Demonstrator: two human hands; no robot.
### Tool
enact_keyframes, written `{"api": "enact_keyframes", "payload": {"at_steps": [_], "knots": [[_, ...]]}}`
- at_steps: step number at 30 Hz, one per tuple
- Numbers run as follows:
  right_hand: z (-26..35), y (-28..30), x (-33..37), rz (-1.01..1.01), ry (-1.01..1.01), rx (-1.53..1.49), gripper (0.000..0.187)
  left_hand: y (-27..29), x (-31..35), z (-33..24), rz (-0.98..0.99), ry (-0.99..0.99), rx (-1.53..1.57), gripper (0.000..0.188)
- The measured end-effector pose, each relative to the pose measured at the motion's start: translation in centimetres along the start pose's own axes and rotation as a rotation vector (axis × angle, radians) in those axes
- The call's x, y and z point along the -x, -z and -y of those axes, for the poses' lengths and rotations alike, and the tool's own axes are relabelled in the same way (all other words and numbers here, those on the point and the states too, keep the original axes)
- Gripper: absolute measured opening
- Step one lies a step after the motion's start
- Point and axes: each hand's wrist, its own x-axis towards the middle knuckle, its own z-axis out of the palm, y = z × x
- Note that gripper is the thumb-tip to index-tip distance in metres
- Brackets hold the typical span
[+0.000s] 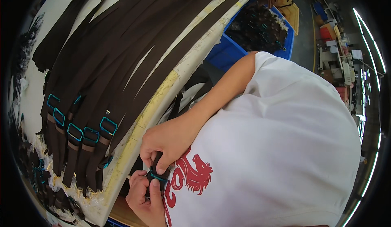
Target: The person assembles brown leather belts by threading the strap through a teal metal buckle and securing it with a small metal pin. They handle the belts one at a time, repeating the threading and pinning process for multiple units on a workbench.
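Close to my white shirt, both hands work on a dark strap (149,189) with a shiny teal-blue metal buckle (158,177). My right hand (173,139), the upper one in view, is closed, pinching dark strap material just above the buckle between thumb and fingers. Below it, my left hand (144,196) is closed round the strap, its thumb right beside the buckle. Fingers hide much of the strap. On the table beside my hands lie many long dark brown straps (110,47), several with teal buckles (75,132) and lighter brown loops (88,147) at their near ends.
The pale table (189,58) has a worn, yellow-taped edge running alongside my hands. Behind my right arm stands a blue bin (228,49) full of dark pieces with teal buckles. A yellow crate (290,11) is beyond it. Cluttered shelves (346,64) line the far right.
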Motion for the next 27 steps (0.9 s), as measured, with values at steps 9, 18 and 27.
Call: {"api": "enact_keyframes", "payload": {"at_steps": [9, 18, 27], "knots": [[0.0, 0.2, -0.9, -0.007, 0.011, -0.097, 0.031, 1.6, -1.3, 1.0, 0.047, 0.283, 0.268, 0.027], [-0.6, 0.0, -1.1, -0.278, 0.35, 0.248, 0.041, -0.2, -2.0, 2.1, -0.127, 0.305, 0.558, 0.027], [-3.1, -0.2, -2.2, -0.12, 0.817, 0.345, 0.055, 1.2, 0.1, 1.5, -0.041, -0.17, -0.171, 0.02]]}}
